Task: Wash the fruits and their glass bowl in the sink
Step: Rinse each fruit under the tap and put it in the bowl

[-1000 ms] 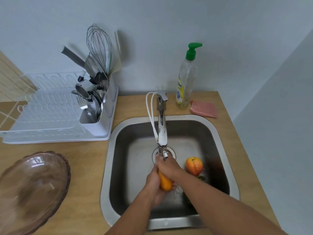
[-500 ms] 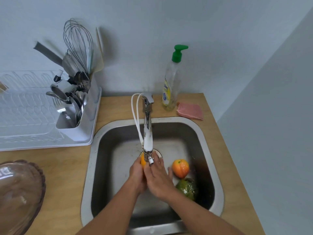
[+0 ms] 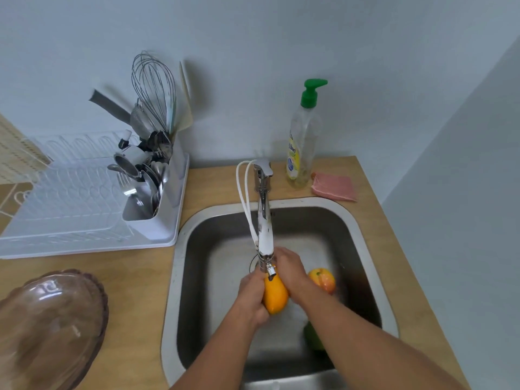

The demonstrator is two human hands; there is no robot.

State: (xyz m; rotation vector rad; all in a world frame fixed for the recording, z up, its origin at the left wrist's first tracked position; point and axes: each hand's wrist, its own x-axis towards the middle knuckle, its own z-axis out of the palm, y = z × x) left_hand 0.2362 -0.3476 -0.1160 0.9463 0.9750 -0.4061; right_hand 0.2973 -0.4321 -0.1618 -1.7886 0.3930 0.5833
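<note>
Three fruits in the sink (image 3: 363, 229): one yellow-orange fruit (image 3: 275, 298) under the tap (image 3: 264, 220), one peach-coloured fruit (image 3: 323, 279) and one green fruit (image 3: 313, 337) on the basin floor, right side. Two hands: left hand (image 3: 251, 295) grip curled round the yellow-orange fruit, right hand (image 3: 289, 270) grip wrapped over its other side. One glass bowl (image 3: 47, 327) on the bench (image 3: 135, 277), left of sink. One soap bottle (image 3: 302, 142), one pink sponge (image 3: 334, 187), one dish rack (image 3: 70, 204).

Brushed steel sink (image 3: 365, 243) (dull sheen), matt wooden counter (image 3: 135, 277), glossy glass bowl (image 3: 50, 327).
</note>
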